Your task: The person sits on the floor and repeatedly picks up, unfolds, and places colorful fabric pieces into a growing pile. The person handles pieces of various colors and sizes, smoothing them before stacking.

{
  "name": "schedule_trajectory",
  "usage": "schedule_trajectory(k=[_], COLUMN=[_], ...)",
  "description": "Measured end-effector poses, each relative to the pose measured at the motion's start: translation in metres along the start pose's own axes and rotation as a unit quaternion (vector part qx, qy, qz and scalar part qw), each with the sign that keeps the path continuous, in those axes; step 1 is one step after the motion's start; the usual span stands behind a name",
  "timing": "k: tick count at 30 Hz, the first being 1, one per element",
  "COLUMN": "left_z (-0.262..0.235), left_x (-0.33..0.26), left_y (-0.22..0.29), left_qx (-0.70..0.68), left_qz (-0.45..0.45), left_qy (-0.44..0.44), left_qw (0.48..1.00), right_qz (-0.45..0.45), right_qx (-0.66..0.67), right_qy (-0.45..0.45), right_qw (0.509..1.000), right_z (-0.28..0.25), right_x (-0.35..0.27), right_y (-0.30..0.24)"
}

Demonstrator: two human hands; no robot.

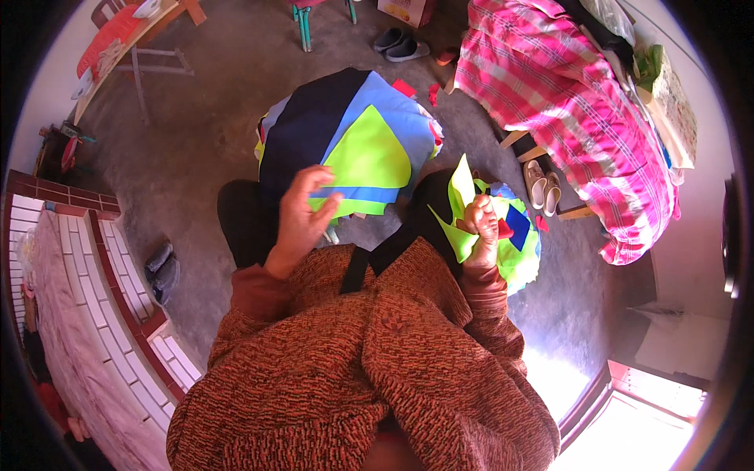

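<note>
The right hand is curled closed on a pointed yellow-green fabric piece, raised above the right thigh; the curled fingers hide its middle, and where the fingertips meet cannot be made out. The left hand has its thumb and bent fingers spread apart with nothing visible between them, at the near edge of a broad mound of flat cloth pieces. That mound hides whatever bears it, and overlapping layers make its pieces uncountable; on top show a black-navy panel, blue areas and a large yellow-green triangular piece. A second heap of yellow-green, blue and red cloth scraps lies beside the right leg, partly covered by the right hand and sleeve.

Three pairs of footwear are visible: one dark grey pair beyond the mound, one beige pair at right, and one dark pair at left, blurred in shadow. Two small red scraps lie past the mound. One pink plaid cloth hides most of the wooden-legged furniture beneath it. One teal-legged stool is cut off by the top edge.
</note>
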State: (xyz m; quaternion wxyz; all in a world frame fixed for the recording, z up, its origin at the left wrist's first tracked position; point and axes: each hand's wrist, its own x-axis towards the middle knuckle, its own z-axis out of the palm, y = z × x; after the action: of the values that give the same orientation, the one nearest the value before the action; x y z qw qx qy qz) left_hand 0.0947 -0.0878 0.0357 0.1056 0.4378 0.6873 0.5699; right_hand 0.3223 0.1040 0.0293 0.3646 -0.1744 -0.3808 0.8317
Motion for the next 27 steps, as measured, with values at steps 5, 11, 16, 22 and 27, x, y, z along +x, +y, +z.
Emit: schedule_trajectory(k=[5,11,16,22,27], left_z=[0.037,0.055,0.037,0.034,0.025], left_x=[0.006,0.02,0.017,0.014,0.018], left_y=[0.037,0.039,0.037,0.04,0.031], left_qx=[-0.04,0.078,-0.207,-0.461,-0.503], left_qz=[0.032,0.209,-0.129,-0.245,-0.262], left_qy=[-0.136,-0.203,-0.342,-0.153,-0.053], left_qw=[0.989,0.953,0.907,0.839,0.822], right_qz=[0.077,0.127,0.095,0.11,0.12], right_qx=[0.102,0.177,0.157,0.175,0.113], right_qy=[-0.152,-0.17,-0.09,-0.081,-0.003], right_qw=[0.98,0.961,0.979,0.975,0.986], right_z=[0.025,0.04,0.018,0.017,0.006], right_x=[-0.009,-0.012,0.0,0.002,0.003], right_y=[0.003,0.007,-0.001,0.009,0.017])
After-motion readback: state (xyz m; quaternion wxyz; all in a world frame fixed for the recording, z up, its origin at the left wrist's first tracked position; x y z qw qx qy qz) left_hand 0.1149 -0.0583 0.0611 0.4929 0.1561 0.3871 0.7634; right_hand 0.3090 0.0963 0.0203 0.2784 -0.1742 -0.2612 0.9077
